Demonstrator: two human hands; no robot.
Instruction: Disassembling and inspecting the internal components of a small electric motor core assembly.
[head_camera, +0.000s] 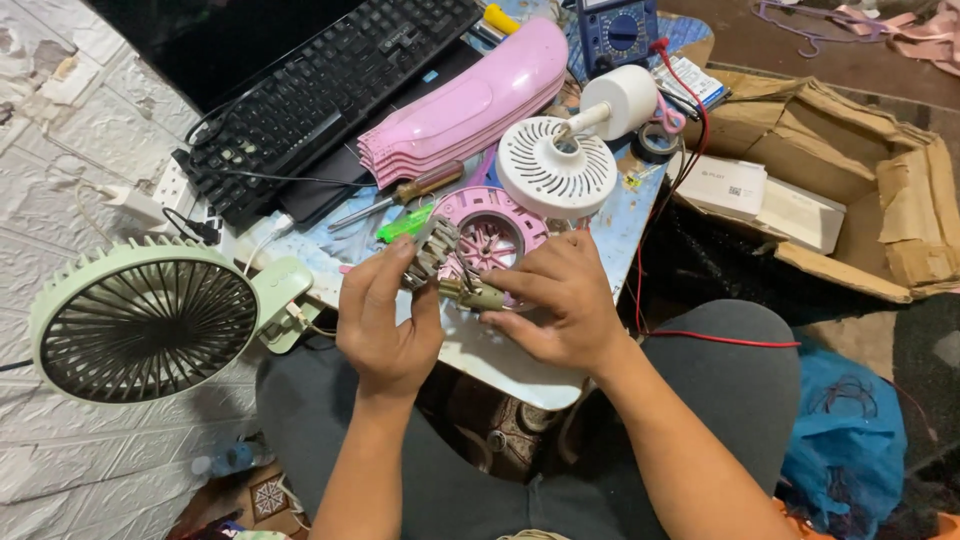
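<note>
My left hand grips a small metal motor core, a ridged grey cylinder, between thumb and fingers. My right hand pinches a short olive-coloured tool whose tip touches the core's side. Both hands hover over the front edge of a small table. Just behind them lies a round pink fan housing with spokes. A white vented fan head with a white cylinder base stands behind that.
A pale green desk fan lies at the left. A black keyboard, pink fan shell, screwdriver, green tester pen, blue multimeter with red lead crowd the table. A torn cardboard box stands at right.
</note>
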